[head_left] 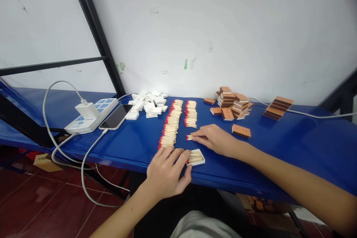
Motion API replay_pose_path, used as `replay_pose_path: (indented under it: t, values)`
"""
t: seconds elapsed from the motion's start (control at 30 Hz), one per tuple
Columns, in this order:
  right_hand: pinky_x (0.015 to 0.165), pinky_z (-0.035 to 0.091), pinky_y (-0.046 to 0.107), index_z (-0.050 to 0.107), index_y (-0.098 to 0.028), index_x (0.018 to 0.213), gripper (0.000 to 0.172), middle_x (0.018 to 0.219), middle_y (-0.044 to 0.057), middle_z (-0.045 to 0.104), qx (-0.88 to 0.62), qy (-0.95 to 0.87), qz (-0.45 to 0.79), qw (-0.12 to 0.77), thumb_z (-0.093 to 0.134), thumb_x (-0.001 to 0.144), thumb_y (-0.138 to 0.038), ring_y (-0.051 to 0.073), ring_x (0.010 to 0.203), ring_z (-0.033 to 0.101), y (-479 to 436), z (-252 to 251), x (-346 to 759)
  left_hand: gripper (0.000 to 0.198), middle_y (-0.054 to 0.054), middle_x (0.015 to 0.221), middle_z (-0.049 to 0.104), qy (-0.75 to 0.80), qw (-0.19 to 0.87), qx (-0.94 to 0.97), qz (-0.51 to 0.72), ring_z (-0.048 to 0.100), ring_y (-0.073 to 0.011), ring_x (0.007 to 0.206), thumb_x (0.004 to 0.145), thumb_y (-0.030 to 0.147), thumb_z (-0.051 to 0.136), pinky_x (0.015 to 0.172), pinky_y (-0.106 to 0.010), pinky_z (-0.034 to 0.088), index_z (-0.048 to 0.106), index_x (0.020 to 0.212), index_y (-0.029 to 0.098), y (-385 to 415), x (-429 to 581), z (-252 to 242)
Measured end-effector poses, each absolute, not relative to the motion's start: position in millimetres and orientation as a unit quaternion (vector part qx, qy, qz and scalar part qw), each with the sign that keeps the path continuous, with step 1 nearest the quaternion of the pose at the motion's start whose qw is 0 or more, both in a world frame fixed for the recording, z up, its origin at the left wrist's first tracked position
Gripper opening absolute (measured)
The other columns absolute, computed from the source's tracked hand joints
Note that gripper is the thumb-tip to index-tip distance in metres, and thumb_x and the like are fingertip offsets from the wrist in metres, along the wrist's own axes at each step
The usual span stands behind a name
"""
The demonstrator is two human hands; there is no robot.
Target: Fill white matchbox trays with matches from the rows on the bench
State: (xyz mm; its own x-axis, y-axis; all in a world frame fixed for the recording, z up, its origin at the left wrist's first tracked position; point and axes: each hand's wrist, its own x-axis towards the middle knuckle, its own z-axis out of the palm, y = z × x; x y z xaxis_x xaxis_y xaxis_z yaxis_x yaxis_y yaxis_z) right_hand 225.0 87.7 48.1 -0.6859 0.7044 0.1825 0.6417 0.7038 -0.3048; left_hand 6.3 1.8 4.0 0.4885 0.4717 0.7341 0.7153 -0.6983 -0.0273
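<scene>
With fingers and thumb about its left end, my left hand (169, 173) grips a white matchbox tray (198, 162) near the table's front edge. Matches (195, 156) with red heads lie in that tray. Behind it, my right hand (213, 138) pinches a small bunch of matches (189, 138), red heads pointing left, at the table surface. A long row of matches (171, 122) runs away from my left hand. Beside it lies a shorter row of matches (190, 113), just beyond my right fingertips.
White empty trays (149, 103) are heaped at the back. Orange-brown matchboxes (234, 102) are piled at the back right, with a single matchbox (241, 131) nearer. Flat matchbox sleeves (279, 108) stand farther right. A phone (116, 116) and power strip (92, 116) with cables occupy the left.
</scene>
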Motion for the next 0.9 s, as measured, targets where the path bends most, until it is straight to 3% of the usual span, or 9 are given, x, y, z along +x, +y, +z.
replay_pose_path:
  t: [0.27,0.9]
  values:
    - [0.071,0.041,0.029,0.074,-0.024,0.113,0.035,0.099,0.006,0.075,-0.391,-0.905,0.092,0.137,0.044,0.102,-0.040,0.021,0.086,0.065,86.1,45.9,225.9,0.028,-0.007,0.098,0.071,-0.353,0.168,-0.847,-0.362,0.060,-0.0232,0.083,0.086,0.024,0.057,0.073,-0.038,0.048,0.062,0.112,0.016,2.3,6.7,4.7]
    - [0.062,0.033,0.025,0.074,-0.025,0.098,0.025,0.078,0.000,0.070,-0.411,-0.885,0.145,0.166,0.052,0.098,-0.037,0.013,0.068,0.058,85.4,47.3,224.6,0.027,-0.007,0.100,0.071,-0.355,0.161,-0.849,-0.357,0.059,-0.0231,0.084,0.087,0.023,0.056,0.073,-0.038,0.048,0.061,0.113,0.016,1.8,5.9,3.6]
